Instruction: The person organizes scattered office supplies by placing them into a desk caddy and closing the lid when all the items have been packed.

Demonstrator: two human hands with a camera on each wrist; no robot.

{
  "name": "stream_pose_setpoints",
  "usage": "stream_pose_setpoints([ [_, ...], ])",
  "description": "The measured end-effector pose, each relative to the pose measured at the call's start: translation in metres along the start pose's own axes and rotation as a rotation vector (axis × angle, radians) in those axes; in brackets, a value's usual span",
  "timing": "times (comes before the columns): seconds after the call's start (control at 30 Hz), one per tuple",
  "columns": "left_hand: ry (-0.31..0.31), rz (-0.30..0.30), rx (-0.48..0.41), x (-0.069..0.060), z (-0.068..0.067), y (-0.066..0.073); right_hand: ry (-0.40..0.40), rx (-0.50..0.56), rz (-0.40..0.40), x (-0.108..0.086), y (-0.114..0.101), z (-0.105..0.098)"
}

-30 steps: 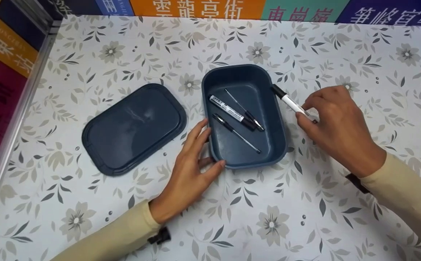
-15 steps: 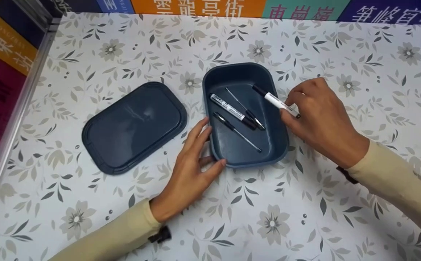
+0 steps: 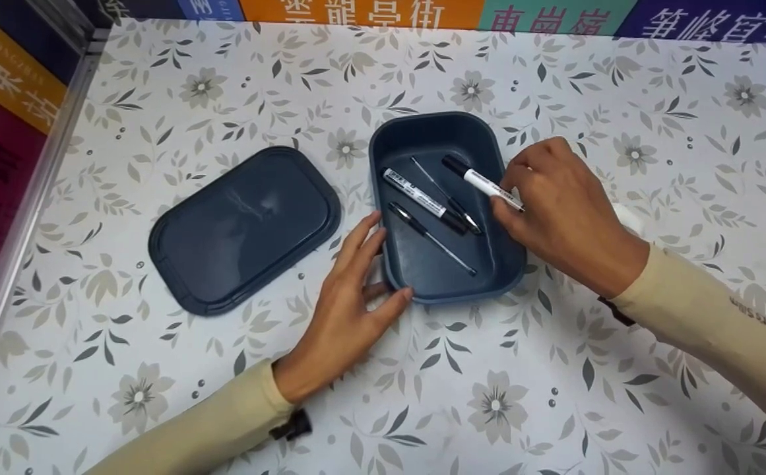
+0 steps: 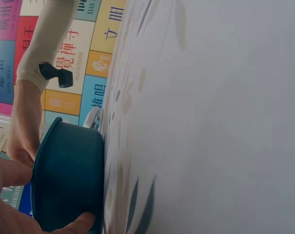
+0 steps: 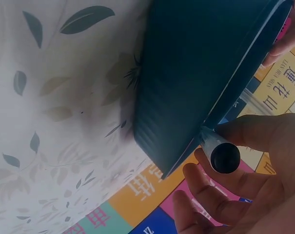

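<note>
A dark blue box (image 3: pixel 442 277) holds a white marker with a black cap (image 3: pixel 414 192) and two thin pens, one of them a clear pen (image 3: pixel 445 252). The left hand (image 3: pixel 340 316) touches the box's near-left side with spread, relaxed fingers; in the left wrist view a fingertip lies against the box wall (image 4: pixel 69 175). Above the box's right rim, the right hand (image 3: pixel 564 211) pinches a second white marker (image 3: pixel 483 183) between thumb and fingers, its black cap pointing into the box. The right wrist view shows this marker's dark end (image 5: pixel 225 158) beside the rim.
A dark blue lid (image 3: pixel 244 231) lies left of the box on the floral tabletop (image 3: pixel 224 396). Behind the right wrist a white object (image 3: pixel 630 218) is partly hidden. Colourful panels with large characters (image 3: pixel 369 13) border the table's back and left.
The right hand has moved left with its marker, from beside the box to over its right rim. The left hand and the lid have stayed in place.
</note>
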State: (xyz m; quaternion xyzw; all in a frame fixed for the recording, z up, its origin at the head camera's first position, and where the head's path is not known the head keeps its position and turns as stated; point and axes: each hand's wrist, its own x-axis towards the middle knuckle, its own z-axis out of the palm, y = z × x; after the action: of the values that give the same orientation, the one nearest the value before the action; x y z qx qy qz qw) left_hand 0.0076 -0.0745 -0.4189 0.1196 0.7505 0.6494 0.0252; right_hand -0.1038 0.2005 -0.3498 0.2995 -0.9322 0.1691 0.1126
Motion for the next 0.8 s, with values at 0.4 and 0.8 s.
stream_pose_setpoints([
  [0.4,0.002,-0.013,-0.002,-0.002,-0.002,0.003,-0.017,-0.049,-0.066,0.015,-0.007,0.003],
  [0.8,0.0,-0.012,-0.018,0.0,0.0,0.002,-0.08,-0.083,-0.062,0.027,-0.015,0.006],
])
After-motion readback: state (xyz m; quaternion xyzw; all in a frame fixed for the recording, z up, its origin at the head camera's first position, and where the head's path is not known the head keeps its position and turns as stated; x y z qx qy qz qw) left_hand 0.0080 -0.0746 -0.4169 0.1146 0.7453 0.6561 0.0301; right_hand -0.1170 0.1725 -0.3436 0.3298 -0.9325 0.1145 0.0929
